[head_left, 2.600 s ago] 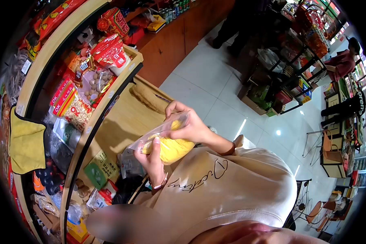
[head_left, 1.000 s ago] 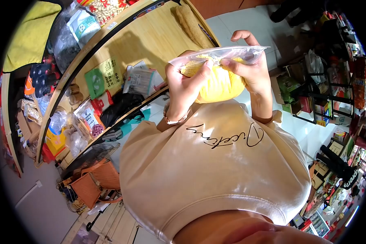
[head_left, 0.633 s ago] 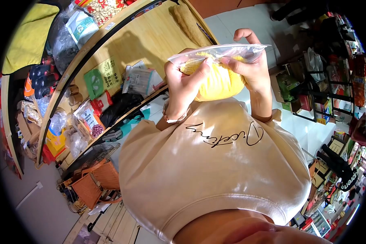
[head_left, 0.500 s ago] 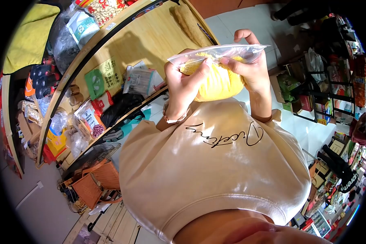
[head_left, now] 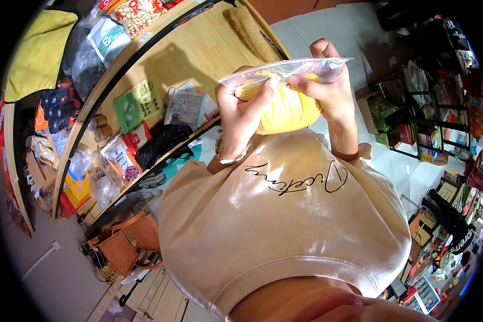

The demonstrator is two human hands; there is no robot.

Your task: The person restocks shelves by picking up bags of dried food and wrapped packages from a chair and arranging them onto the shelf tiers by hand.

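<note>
A clear zip-top bag (head_left: 291,110) filled with fine yellow grains hangs between my two hands, its top edge uppermost. My left hand (head_left: 244,110) grips the left side, its thumb pressed on the front just below the top strip. On the right side my right hand (head_left: 330,88) pinches the bag with its thumb, while one finger curls up behind the top edge. The remaining fingers of both hands are mostly hidden behind the bag. Whether the zip is fully closed I cannot tell.
A wooden counter (head_left: 185,51) to the left carries a long brown roll (head_left: 249,33), a green and yellow packet (head_left: 139,104) and a clear pack (head_left: 188,107). A brown leather bag (head_left: 129,241) sits below it. Stocked shelves (head_left: 413,118) stand on the right.
The bag and both hands have shifted very slightly left in view. The grip looks the same, with both thumbs still on the front of the bag.
</note>
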